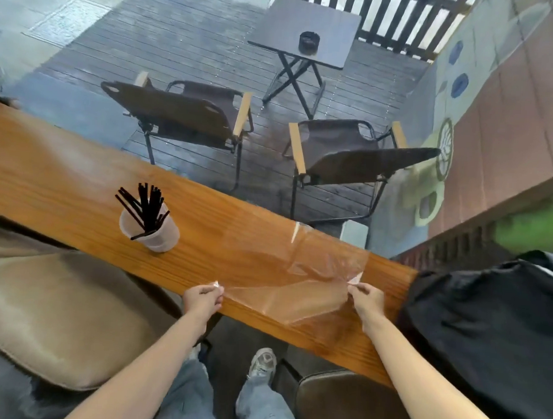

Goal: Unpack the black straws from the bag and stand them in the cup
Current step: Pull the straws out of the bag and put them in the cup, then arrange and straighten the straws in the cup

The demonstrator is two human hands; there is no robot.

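In the head view, the left hand point(203, 298) is pinching one corner of the clear plastic bag point(297, 283) between thumb and curled fingers, and the right hand point(368, 298) is pinching the opposite corner the same way, so the film is lying stretched between them on the wooden counter point(64, 174). The bag is looking flat and empty; no straw is showing through it, though glare is hiding part of the film. The black straws point(145, 206) are standing fanned out in the translucent plastic cup point(155, 232), which is sitting on the counter well to the left of the bag and apart from both hands. The straws are leaning against the rim, and one is lying low across the cup's front.

The unpacking is looking finished, so the risks are now lying in the tidying. The cup is light and top-heavy with long straws, so a sweep of the left arm or a tug of the film toward it could be tipping it over. The bag is thin and light, and this is an open terrace, so letting go of a corner could be sending it off the counter's edge toward the folding chairs point(190, 110) below.
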